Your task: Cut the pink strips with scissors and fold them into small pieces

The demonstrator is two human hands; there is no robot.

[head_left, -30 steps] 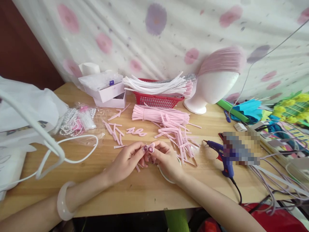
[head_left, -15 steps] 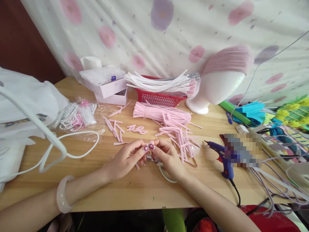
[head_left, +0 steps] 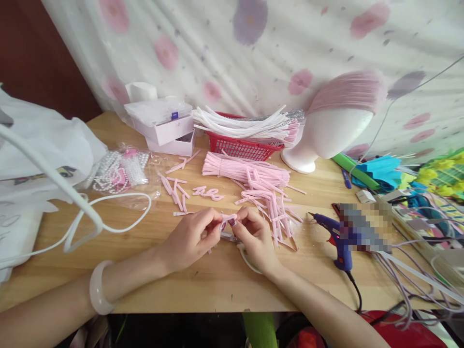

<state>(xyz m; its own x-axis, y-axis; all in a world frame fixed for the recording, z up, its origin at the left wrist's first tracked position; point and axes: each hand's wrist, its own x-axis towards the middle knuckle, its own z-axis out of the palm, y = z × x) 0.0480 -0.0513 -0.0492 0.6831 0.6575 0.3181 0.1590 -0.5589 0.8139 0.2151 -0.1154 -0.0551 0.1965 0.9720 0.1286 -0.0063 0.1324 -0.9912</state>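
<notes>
Both hands meet over the table's front middle. My left hand (head_left: 197,238) pinches one end of a short pink fuzzy strip (head_left: 228,218), and my right hand (head_left: 256,240) pinches its other end. Under my right hand lie scissors (head_left: 248,261) with pale handles, partly hidden. Just beyond the hands are several small looped pink pieces (head_left: 208,193). Cut pink strips (head_left: 176,193) lie to their left, and a heap of bent pink strips (head_left: 271,208) to their right. Behind the heap rests a tied bundle of pink stems (head_left: 242,168).
A red basket (head_left: 241,146) of white stems stands at the back, beside white boxes (head_left: 170,131) and a foam head (head_left: 335,133). Bagged beads (head_left: 119,171) and a white cable (head_left: 126,234) lie left. A blue glue gun (head_left: 339,237) and cords are on the right.
The fingertips have moved slightly apart, and the pink strip now shows between them. The whole view has shifted a little.
</notes>
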